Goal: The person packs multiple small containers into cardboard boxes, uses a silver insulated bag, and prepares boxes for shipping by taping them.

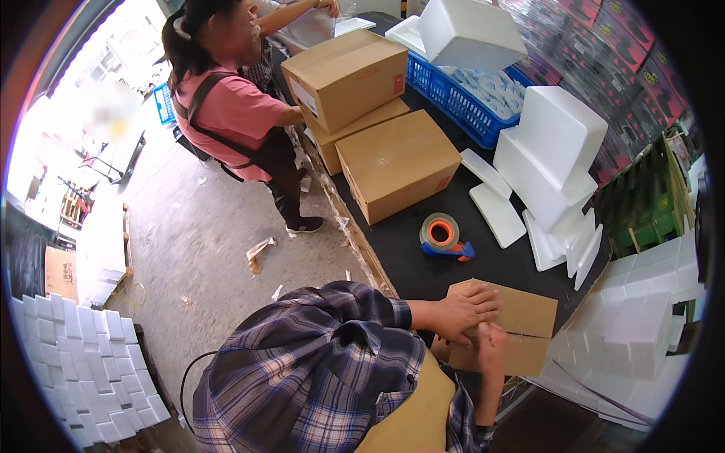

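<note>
A brown cardboard box (532, 321) lies at the table's near end, its top flaps folded in with a dark seam between them. Across the top of this box my left hand (467, 309) rests flat, fingers stretched out. My right hand (491, 343) is curled at the seam, just nearer than the left one and close against it. Its fingers are closed, and whatever they may hold is hidden. Beyond the box lies a tape dispenser (445, 235) with a blue and orange body and a wide roll of tape, touched by neither hand.
Several closed cartons (399, 166) stand farther along the black tabletop (400, 257). White foam boxes (563, 136) and lids (497, 217) are at the right, beside a blue crate (445, 94) of white packs. A co-worker in a pink shirt (234, 121) stands at the left edge.
</note>
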`<state>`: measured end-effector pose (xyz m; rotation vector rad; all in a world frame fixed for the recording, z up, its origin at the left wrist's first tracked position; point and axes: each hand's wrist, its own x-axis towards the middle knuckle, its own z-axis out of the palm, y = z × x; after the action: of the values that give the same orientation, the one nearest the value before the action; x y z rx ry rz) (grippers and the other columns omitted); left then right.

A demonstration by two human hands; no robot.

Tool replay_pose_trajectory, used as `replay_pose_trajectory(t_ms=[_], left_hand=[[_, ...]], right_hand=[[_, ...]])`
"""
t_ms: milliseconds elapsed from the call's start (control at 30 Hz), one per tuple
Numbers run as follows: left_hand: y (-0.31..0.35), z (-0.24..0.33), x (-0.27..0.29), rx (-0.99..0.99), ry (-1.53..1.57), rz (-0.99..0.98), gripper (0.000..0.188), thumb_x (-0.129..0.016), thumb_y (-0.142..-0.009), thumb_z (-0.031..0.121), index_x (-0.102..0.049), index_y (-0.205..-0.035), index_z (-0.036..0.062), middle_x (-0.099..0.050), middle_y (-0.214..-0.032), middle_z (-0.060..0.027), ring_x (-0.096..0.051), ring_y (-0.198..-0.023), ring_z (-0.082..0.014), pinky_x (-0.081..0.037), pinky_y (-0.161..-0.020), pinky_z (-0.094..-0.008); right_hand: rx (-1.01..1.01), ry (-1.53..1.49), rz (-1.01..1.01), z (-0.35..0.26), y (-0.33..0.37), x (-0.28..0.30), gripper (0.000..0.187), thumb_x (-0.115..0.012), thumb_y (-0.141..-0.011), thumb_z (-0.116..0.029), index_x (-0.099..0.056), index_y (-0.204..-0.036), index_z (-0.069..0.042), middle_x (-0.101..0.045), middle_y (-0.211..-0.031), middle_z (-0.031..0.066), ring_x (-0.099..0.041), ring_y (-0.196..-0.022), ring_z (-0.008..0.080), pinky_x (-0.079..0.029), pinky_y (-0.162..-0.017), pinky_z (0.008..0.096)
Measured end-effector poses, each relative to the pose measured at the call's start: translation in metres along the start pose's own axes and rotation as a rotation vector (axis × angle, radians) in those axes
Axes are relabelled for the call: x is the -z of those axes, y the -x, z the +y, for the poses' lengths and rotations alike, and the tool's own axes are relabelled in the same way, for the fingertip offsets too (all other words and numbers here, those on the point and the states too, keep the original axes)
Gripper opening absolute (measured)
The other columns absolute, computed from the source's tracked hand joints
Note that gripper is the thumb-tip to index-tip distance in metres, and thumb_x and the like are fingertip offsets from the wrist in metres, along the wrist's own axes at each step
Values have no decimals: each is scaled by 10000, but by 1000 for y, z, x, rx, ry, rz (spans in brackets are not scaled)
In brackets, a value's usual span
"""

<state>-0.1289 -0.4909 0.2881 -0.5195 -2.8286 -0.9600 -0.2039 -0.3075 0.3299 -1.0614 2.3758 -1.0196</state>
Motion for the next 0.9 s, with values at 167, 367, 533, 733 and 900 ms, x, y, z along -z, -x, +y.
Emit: replay_pose_trajectory(t_ms=[167,367,533,733,900], left_hand=[[1,-2,-3,4,16,-10,959,-776,-788,481,-386,-1521,1,-259,-1646,-189,-102,-1564,-359,-41,-1258,-537],[2,-3,-10,-15,3,53,950,-775,-770,508,-432,-1494,-1,-304,-1626,-189,-131,-1558,-362,-50,-1263,-524],[3,-4,-5,-6,-9,-8,949,-760,-798,503,-393,-1516,2,-266,-1643,-181,-118,-1561,-364,-59,-1257,-532],[10,-11,-5,29,-91,23,937,-733,-825,523,-375,-1530,21,-292,-1633,-184,-150,-1553,-378,-108,-1247,-538],[-10,0,-3,10,-115,14,908,-740,-830,506,-392,-1527,39,-336,-1608,-187,-218,-1529,-388,-147,-1237,-532]], right_hand=[[-198,-142,37,59,1,31,435,-560,-1017,-254,-516,-666,-1,-490,-598,72,-468,-566,177,-368,-561,355],[-211,-341,21,90,2,34,440,-554,-1031,-233,-517,-643,-29,-483,-585,0,-435,-559,101,-338,-543,298],[-279,-483,167,94,6,45,399,-565,-1016,-246,-522,-659,-73,-489,-584,23,-504,-550,139,-420,-547,301],[-280,-1067,886,260,22,265,264,-524,-1039,-253,-532,-1020,10,-551,-1005,165,-525,-996,284,-415,-921,427],[-58,-1016,797,300,68,433,482,-502,-1053,-246,-445,-1413,70,-497,-1450,240,-444,-1398,368,-345,-1211,513]])
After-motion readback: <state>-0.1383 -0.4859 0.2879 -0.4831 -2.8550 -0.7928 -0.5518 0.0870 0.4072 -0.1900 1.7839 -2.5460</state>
